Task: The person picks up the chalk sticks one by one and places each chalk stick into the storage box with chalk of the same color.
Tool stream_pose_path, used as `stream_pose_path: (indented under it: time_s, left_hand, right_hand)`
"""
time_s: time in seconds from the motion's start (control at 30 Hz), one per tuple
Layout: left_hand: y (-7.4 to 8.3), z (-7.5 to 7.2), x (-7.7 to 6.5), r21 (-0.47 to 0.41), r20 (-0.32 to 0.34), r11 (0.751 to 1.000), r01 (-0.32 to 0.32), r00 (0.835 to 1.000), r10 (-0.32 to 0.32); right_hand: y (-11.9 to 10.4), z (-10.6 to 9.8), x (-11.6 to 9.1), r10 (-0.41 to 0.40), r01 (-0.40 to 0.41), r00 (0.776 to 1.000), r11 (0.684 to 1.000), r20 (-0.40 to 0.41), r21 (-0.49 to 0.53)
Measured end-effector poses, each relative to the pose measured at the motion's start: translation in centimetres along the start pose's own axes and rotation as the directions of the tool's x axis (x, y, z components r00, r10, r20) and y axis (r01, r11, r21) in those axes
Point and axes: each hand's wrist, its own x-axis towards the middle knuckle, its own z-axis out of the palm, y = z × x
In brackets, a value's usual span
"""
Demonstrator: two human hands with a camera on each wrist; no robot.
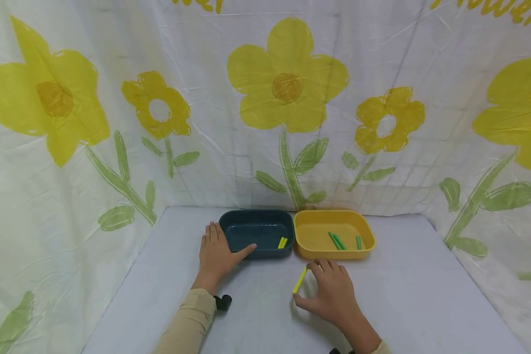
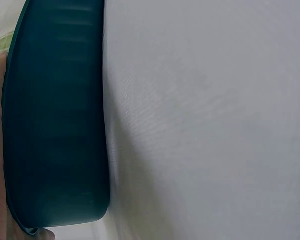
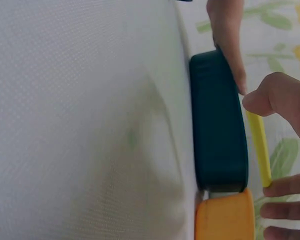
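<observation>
My right hand [image 1: 334, 293] pinches a thin yellow stick [image 1: 300, 280] at its two ends, between thumb and fingertips, in front of the bins. The right wrist view shows the same yellow stick [image 3: 259, 150] slanting from thumb to index finger. At the left end of the dark teal bin [image 1: 257, 254], my left hand [image 1: 217, 255] holds the corner, its thumb at the front rim and the fingers along the left side. Two short yellow sticks [image 1: 282, 243] lie in that bin's right front corner. Several green sticks [image 1: 338, 241] lie in the yellow bin [image 1: 332, 254].
Both bins stand side by side at the back of a white-covered table [image 1: 256, 319]. Behind them hangs a white curtain [image 1: 230, 162] with yellow flowers. A black strap piece [image 1: 223, 302] shows at the left wrist.
</observation>
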Motion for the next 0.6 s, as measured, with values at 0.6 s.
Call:
stream_pose_path:
  time_s: [0.6]
  left_hand:
    - [-0.1,0.2,0.1,0.010,0.001,1.000,0.004,1.000,-0.004]
  right_hand:
    - [-0.5,0.7,1.9,-0.072,0.081,0.987,0.995,-0.145,0.059]
